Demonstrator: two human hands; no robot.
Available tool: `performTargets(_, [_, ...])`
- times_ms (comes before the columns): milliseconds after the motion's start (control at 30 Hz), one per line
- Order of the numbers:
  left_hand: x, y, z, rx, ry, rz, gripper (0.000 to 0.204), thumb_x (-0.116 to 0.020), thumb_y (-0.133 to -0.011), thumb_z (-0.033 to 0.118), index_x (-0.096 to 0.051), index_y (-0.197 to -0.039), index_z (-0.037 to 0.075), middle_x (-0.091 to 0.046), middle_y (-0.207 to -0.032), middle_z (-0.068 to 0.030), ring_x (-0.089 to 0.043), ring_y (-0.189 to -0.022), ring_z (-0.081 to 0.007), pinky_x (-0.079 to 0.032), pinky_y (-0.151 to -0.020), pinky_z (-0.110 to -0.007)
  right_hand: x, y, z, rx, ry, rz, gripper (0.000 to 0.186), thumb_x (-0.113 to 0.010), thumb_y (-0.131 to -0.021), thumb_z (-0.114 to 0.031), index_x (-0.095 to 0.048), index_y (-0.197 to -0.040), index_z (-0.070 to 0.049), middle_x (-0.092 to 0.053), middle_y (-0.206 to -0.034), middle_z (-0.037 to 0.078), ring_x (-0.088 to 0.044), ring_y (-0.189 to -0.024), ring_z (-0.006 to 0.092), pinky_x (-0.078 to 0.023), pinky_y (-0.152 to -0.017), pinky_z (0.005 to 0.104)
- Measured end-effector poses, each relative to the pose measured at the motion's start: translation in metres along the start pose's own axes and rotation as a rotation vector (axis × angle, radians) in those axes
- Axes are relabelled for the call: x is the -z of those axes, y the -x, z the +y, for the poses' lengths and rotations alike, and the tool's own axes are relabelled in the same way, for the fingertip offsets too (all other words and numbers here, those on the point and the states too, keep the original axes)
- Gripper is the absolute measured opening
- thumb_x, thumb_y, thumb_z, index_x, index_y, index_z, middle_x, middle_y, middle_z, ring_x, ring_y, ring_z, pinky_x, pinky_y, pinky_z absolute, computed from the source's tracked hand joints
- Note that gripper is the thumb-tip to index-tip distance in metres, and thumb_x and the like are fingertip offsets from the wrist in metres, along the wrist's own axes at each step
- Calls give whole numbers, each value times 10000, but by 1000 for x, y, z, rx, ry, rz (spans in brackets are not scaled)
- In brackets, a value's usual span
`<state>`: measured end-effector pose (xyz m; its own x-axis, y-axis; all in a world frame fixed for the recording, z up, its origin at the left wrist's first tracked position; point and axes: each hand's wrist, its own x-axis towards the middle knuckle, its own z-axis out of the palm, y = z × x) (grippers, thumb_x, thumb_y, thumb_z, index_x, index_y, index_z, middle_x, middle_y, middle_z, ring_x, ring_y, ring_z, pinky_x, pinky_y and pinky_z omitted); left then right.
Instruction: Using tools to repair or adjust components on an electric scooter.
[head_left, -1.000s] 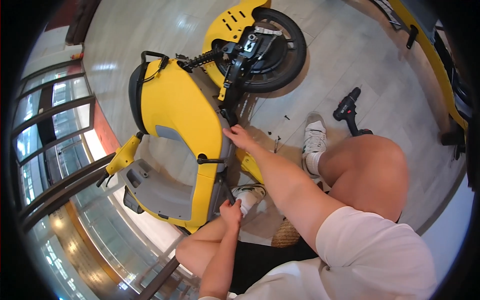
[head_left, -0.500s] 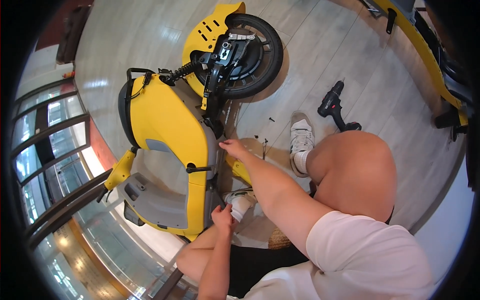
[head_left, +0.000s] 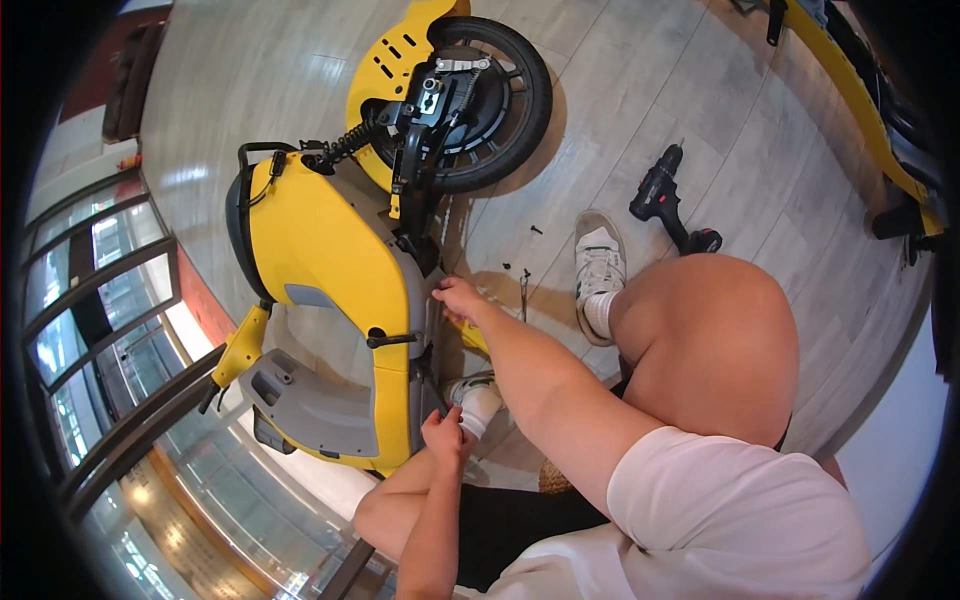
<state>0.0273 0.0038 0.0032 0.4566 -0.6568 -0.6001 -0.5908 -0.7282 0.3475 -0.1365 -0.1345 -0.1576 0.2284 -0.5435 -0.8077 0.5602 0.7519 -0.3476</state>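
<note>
A yellow and grey scooter (head_left: pixel 330 240) lies on its side on the floor to my left, its underside facing me. My right hand (head_left: pixel 458 300) reaches to the edge of that underside, below the rear wheel, its fingers bent together against the grey panel; whatever they pinch is hidden. Closer to me, my left hand (head_left: pixel 445 433) is closed beside the lower end of the scooter, in front of my left shoe (head_left: pixel 472 392). A small dark bit shows at its fingers, too small to name. Behind my right forearm lies a yellow part (head_left: pixel 470 338), partly hidden.
The scooter's rear wheel (head_left: pixel 490 105) sticks out at the far side. A black cordless drill (head_left: pixel 662 200) lies beyond my right shoe (head_left: pixel 600 265). Several small screws (head_left: pixel 536 230) are scattered on the floor. Another yellow frame (head_left: pixel 850 95) stands at the far right, glass cases (head_left: pixel 225 470) at the left.
The whole view has shifted slightly, with the scooter and drill a little further left and up. My right hand's fingers look more bent at the panel's edge; my left hand stays almost still.
</note>
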Motion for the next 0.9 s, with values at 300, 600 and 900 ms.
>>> performTargets(300, [-4,1,3,-3,24,-15,117,-678,-772,81,-620,-768,-20,-586,-619,-55,-488,-473,-106,-331,-399,-271,7,-4,28,-11,8,-35,466,-597,-907,-246,-482,-1349,-152,-635,-1003,57,-584,-608,152,-423,-477,293])
performTargets(600, [-1,13,16,12,50,-10,175,-686,-781,95,-565,-708,-8,-572,-604,-65,-482,-444,-120,-348,-386,-293,7,7,34,-104,184,29,598,-568,-917,-301,-335,-1463,-226,-631,-1065,52,-587,-610,152,-451,-514,315])
performTargets(900, [-5,22,25,15,11,15,151,-683,-779,100,-589,-735,-9,-577,-615,-64,-474,-447,-121,-334,-378,-286,0,6,19,-93,-122,-86,699,-624,-856,-483,-372,-1439,-191,-566,-1218,74,-597,-750,205,-457,-542,320])
